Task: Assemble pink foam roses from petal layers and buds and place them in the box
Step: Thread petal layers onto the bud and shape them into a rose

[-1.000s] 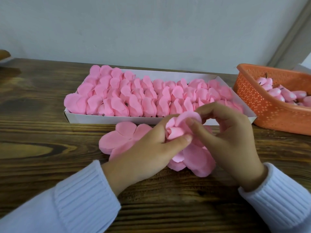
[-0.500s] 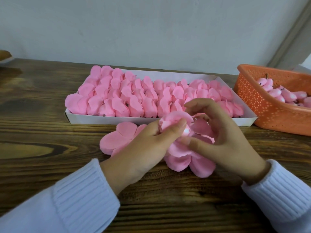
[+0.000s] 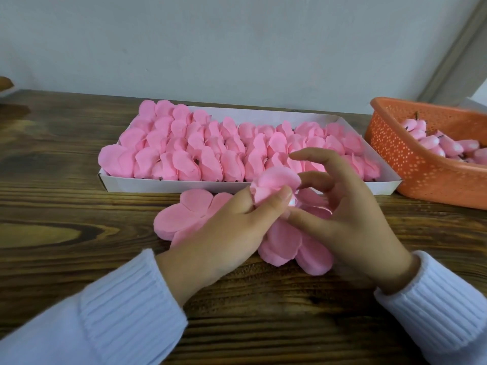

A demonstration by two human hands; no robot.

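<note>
The left hand pinches the half-made rose just in front of the box. The right hand has fingers apart (thumb touching petals). Next move, I judge: wrap the petals closer.

Soft even daylight, faint shadows — mild blur, wide-angle bending at edges

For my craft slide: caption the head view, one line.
Left hand pinches a half-built foam rose, right hand touching it, before the rose-filled box.
</note>
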